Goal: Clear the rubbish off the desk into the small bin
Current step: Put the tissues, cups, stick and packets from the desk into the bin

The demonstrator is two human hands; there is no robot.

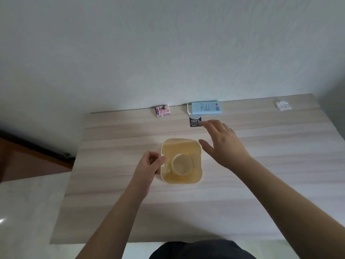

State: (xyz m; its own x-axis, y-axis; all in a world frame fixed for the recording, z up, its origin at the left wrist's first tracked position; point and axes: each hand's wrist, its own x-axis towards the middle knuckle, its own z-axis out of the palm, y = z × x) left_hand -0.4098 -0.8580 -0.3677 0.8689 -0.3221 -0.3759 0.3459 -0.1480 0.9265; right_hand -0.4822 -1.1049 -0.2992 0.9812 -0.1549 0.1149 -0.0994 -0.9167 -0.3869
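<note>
1. my left hand (152,164) is closed on the left rim of the small bin (182,181), thumb inside the wall, steadying it near the middle of the worktop (280,184). the small bin stands upright and open; a round cup-like item (181,165) already lies inside it.
2. my right hand (223,143) is open and empty, fingers spread, reaching past the small bin toward the far edge. its fingertips are just beside the black card (195,121), which lies flat in front of the blue box (206,108).
3. remaining rubbish, all along the far edge by the wall: the black card, the blue box with one end flap open, the pink packet (162,111) to the left, and the crumpled wrapper (283,106) well apart at the right corner.
4. handling judgement: the black card looks thin, light and flat to the surface, so it may resist a pinch; slide it or lift one edge with a fingertip first.
5. the blue box looks like light, stiff card, probably empty; take it across its short width, away from the loose flap.
6. the pink packet appears soft and light; a pinch on its sides should do.
7. the crumpled wrapper looks very light and springy; gather it in the whole hand.
</note>
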